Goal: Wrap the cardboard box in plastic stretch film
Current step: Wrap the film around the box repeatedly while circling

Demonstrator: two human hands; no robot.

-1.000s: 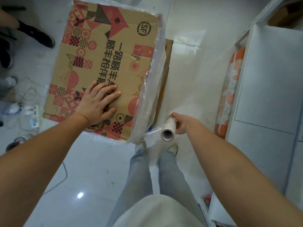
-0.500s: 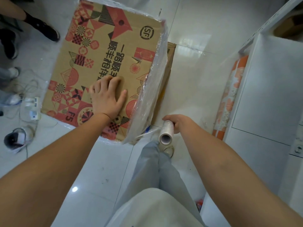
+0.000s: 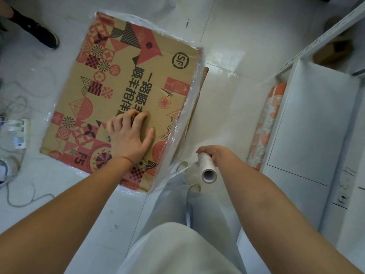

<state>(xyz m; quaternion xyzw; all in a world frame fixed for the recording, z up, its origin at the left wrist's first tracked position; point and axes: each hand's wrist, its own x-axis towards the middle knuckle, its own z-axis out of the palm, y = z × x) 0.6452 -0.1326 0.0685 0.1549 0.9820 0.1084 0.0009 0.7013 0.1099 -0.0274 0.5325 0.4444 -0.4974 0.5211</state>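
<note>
The SF cardboard box [image 3: 126, 91] stands on the floor at 11 o'clock, film already on its sides. Left hand [image 3: 129, 135] presses flat, fingers spread. Right hand [image 3: 215, 157] grips the stretch-film roll [image 3: 206, 167] at 3 o'clock of the box's near corner. Recommended: keep film taut, roll low, box braced.

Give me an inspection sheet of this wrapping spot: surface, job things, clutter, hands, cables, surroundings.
Surface: glossy white tiled floor.
Job's things: printed cardboard box standing on the floor, film over its right side and edges; stretch film roll with a clear sheet running to the box's near corner.
Clutter: power strip on the floor at left.
Hands: left hand rests on the box top; right hand grips the roll.
Cables: grey cords trailing at left.
Surroundings: white shelving at right, orange patterned roll beside it, another person's black shoe top left.
</note>
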